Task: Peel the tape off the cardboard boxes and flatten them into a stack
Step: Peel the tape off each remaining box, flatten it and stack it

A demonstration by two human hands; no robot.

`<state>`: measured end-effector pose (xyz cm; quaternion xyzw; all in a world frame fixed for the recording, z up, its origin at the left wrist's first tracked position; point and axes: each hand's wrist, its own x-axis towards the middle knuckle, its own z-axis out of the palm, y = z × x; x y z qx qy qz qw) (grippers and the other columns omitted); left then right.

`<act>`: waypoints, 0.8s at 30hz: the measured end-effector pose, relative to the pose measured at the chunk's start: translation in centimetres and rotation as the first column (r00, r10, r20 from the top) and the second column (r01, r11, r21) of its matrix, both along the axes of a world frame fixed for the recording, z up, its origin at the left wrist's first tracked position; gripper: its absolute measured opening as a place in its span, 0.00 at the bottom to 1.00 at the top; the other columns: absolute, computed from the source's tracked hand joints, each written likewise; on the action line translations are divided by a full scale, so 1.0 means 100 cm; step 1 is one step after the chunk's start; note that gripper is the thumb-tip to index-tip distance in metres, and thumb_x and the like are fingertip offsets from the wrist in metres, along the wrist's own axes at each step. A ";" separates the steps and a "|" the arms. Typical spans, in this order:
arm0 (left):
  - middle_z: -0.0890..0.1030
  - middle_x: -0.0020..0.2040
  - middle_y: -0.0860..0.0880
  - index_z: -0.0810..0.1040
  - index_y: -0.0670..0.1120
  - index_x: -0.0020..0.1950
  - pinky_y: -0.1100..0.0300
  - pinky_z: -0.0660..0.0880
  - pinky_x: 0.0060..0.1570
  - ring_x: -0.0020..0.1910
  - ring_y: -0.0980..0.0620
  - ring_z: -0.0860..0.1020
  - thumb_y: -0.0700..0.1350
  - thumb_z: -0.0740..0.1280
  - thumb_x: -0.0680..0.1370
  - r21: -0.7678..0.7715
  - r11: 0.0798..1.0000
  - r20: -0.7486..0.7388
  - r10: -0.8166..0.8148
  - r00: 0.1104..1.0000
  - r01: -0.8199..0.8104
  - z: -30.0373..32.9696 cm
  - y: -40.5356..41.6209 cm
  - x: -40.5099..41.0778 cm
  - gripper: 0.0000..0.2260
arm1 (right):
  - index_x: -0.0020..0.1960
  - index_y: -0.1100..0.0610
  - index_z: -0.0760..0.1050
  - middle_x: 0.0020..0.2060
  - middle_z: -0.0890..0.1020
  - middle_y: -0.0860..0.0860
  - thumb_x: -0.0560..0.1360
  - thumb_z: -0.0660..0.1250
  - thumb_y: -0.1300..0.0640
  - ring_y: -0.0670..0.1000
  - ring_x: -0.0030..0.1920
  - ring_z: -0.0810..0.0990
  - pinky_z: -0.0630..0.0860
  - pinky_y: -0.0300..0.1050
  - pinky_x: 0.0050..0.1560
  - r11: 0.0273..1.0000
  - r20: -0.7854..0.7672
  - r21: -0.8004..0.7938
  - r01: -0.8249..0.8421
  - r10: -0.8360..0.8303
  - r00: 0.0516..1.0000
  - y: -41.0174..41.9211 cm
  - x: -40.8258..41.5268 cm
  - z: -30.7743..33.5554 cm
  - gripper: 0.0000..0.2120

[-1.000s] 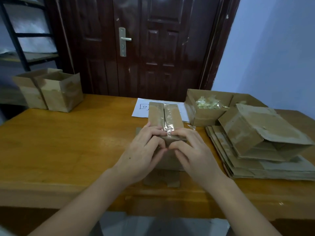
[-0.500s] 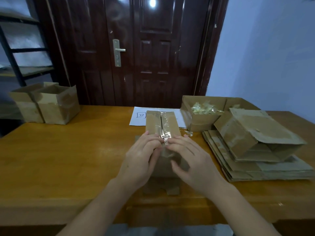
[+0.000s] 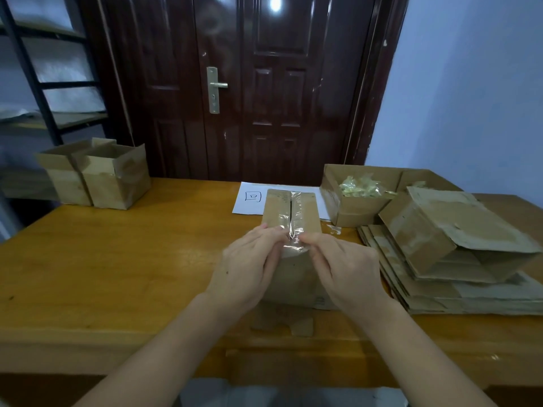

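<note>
While two hands (image 3: 249,268) (image 3: 343,265) peel, four boxes (image 3: 289,210) (image 3: 67,174) (image 3: 116,177) (image 3: 449,230)

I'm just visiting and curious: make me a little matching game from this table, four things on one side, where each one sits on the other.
Things:
1. taped box
2. two open boxes
3. flattened stack
4. tape scraps

Places:
A. far left of the table
B. inside an open box by the wall
C. between the left hand and right hand
D. right side, under a tipped box

Pairs: 1-C, 2-A, 3-D, 4-B
</note>
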<state>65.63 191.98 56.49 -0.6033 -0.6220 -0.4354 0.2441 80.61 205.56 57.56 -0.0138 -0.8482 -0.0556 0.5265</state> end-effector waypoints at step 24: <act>0.85 0.53 0.57 0.81 0.49 0.61 0.74 0.73 0.49 0.52 0.63 0.80 0.50 0.60 0.86 0.005 0.998 0.078 0.061 0.995 -0.062 0.005 0.008 0.002 0.12 | 0.58 0.53 0.85 0.47 0.87 0.45 0.81 0.69 0.52 0.41 0.44 0.85 0.80 0.32 0.40 0.991 0.097 -0.129 0.022 -0.009 0.995 -0.003 -0.004 0.020 0.09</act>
